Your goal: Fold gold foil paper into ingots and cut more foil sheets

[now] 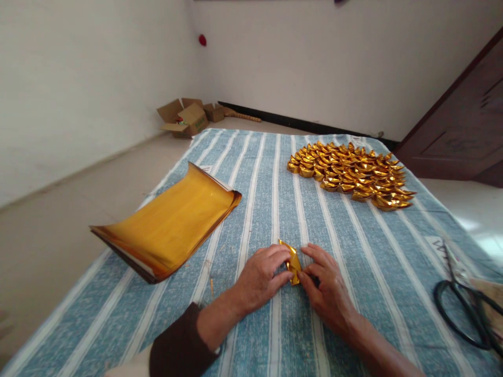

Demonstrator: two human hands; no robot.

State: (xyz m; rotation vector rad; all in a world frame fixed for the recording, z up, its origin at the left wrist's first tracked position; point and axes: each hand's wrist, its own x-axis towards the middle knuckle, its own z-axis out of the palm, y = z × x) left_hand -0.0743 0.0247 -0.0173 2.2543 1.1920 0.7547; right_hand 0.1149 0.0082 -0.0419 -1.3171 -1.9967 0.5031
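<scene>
The foil (294,266) is lying between the two hands, low and near the middle of the view, a small gold piece showing creases and a slanting outline. Whether it is resting on the cloth (259,209) or being held just off it, I cannot tell. Folding seems to be the step in hand, probably only partly done, since the foil is showing none of the raised points that the boats (349,170) are showing. The next move is probably calling for light fingertip pressure, one hand steadying the foil, the other pressing a crease without tearing it.

The left hand (264,272) is holding the foil from its left, forefinger on the upper part and thumb on the lower, with a narrow gap between the tips. The right hand (329,283) is resting at the right edge, thumb touching the lower part, forefinger curving near the upper; whether it is gripping or only steadying, I cannot tell.

Farther out, the sheets (176,220) are lying stacked on the left, apart from the left hand, their ends curling. The boats are standing in crowded rows beyond the right hand. Scissors (456,285) are lying on the far right, and an open box (194,123) is sitting past the cloth's far left corner
</scene>
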